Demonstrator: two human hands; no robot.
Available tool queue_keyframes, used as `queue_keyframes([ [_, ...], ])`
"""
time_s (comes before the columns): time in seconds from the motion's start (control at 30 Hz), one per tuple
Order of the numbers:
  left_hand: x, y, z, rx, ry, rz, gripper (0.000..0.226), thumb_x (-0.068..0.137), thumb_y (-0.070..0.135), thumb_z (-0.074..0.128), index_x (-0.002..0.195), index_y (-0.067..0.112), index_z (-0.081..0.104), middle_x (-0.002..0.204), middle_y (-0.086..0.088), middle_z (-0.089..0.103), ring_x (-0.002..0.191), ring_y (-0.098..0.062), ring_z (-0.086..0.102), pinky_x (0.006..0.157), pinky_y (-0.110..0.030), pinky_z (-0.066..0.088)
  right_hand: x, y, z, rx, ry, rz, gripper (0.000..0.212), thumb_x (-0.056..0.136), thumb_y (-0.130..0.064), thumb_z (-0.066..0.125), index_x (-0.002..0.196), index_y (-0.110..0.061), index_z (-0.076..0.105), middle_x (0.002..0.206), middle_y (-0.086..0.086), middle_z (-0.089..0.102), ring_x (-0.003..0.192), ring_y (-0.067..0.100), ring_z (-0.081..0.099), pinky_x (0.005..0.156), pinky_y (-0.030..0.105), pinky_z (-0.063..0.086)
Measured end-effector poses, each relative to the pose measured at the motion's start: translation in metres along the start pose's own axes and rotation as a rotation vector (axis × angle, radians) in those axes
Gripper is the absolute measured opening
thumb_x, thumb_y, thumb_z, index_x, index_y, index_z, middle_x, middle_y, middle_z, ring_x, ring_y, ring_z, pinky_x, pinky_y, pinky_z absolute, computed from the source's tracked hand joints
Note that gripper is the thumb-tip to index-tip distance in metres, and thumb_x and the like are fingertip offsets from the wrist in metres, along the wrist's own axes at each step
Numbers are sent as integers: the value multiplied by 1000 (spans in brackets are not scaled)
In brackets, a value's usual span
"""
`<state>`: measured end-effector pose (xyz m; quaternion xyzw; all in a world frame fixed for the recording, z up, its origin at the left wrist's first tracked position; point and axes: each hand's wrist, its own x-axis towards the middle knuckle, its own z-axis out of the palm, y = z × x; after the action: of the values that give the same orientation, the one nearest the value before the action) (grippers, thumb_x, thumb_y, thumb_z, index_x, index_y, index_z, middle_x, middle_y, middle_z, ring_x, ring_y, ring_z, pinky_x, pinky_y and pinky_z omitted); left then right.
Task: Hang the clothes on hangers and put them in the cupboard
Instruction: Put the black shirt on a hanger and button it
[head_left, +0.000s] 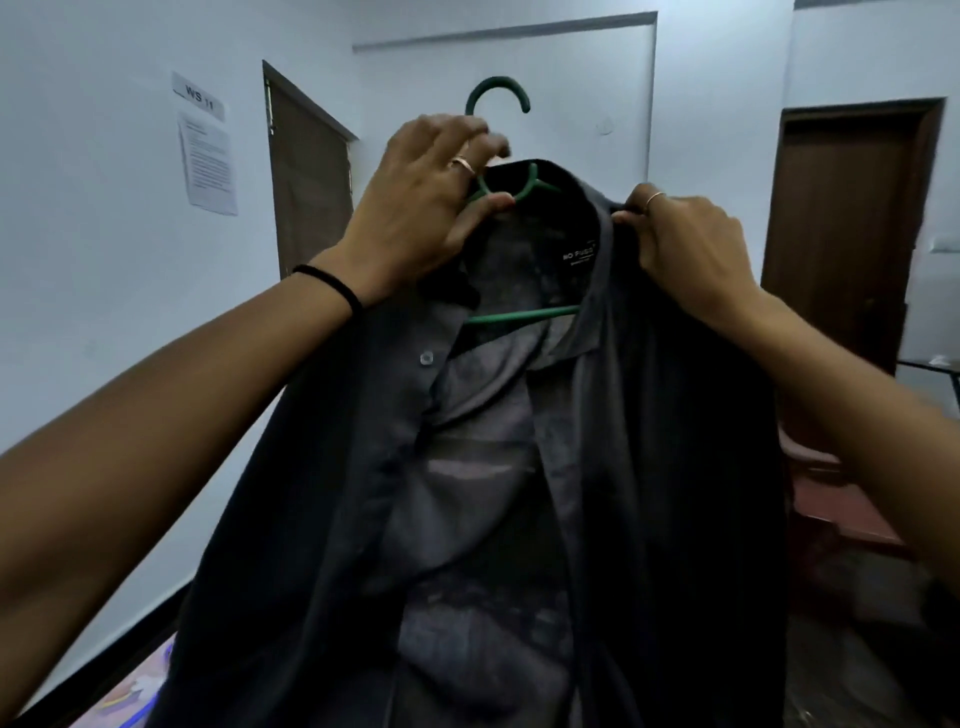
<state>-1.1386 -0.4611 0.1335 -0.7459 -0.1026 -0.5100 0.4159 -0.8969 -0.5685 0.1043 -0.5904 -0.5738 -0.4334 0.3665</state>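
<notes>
A dark grey button shirt (493, 467) hangs open in front of me on a green hanger (498, 88), whose hook sticks up above the collar. The hanger's lower bar shows inside the open front of the shirt. My left hand (426, 208) grips the hanger's neck just under the hook, thumb and fingers curled round it. At the right side of the collar, my right hand (685, 244) pinches the shirt's shoulder fabric. The hanger's right arm is hidden under the cloth.
Two brown doors stand behind, one at left (311, 187) and one at right (847, 228), in white walls. Paper notices (208, 161) hang on the left wall. A patterned bed sheet (130, 691) shows at bottom left, reddish furniture (841, 499) at right.
</notes>
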Motion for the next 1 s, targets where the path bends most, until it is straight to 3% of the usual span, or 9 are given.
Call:
queue_keyframes([
  [0.27,-14,-41,5,-399,-157,-779,56,92,60,42,120,13,51,123,-9,58,113,-27,55,97,-45,44,56,55,-38,-149,248,97,32,102,-32,40,110,-4,53,95,32,63,87,51,57,65,43,34],
  [0.37,-16,-48,9,-361,-210,-816,52,93,50,52,122,6,51,121,-15,60,112,-32,56,93,-40,45,66,66,-49,-177,292,89,33,102,-32,40,110,-3,54,94,32,63,85,51,57,64,44,35],
  [0.5,-19,-34,10,-229,-239,-803,42,98,46,45,74,13,57,80,-11,60,90,-40,59,67,-38,41,70,74,-58,-239,256,101,32,102,-31,40,112,-3,54,92,34,62,84,52,57,64,44,36],
  [0.6,-9,-18,-8,-88,-75,-825,45,100,44,38,86,9,62,94,-23,64,93,-46,58,70,-45,43,67,79,-61,-278,232,145,32,102,-32,39,112,-5,53,94,33,62,87,51,58,65,43,34],
  [0.73,9,18,-36,155,-43,-526,42,103,36,36,101,5,64,92,-29,64,86,-48,61,65,-42,38,63,78,-68,-323,279,159,32,104,-31,37,110,-3,51,93,32,62,85,51,59,64,43,32],
  [0.8,19,11,-49,156,-27,-635,36,102,29,38,107,5,64,100,-30,63,94,-48,60,71,-44,43,59,78,-72,-357,304,112,31,104,-30,37,107,-2,51,91,31,63,80,51,60,62,42,32],
  [0.9,31,-33,-64,-101,121,-1143,41,100,34,35,114,5,61,119,-28,58,112,-46,53,90,-47,43,47,82,-72,-385,357,-6,30,103,-29,39,101,-3,53,88,26,65,71,48,62,56,38,34],
  [0.93,32,-37,-70,-115,153,-1184,43,100,36,33,114,5,60,120,-27,58,112,-45,53,90,-47,42,41,85,-70,-406,342,-60,29,103,-29,39,100,-4,54,87,24,65,68,46,63,54,36,33],
  [1.0,28,-19,-78,-37,210,-927,37,100,32,35,110,7,61,108,-28,62,101,-47,57,77,-46,43,27,92,-65,-468,299,-119,29,101,-31,39,99,-6,55,85,20,66,65,43,63,51,32,30],
])
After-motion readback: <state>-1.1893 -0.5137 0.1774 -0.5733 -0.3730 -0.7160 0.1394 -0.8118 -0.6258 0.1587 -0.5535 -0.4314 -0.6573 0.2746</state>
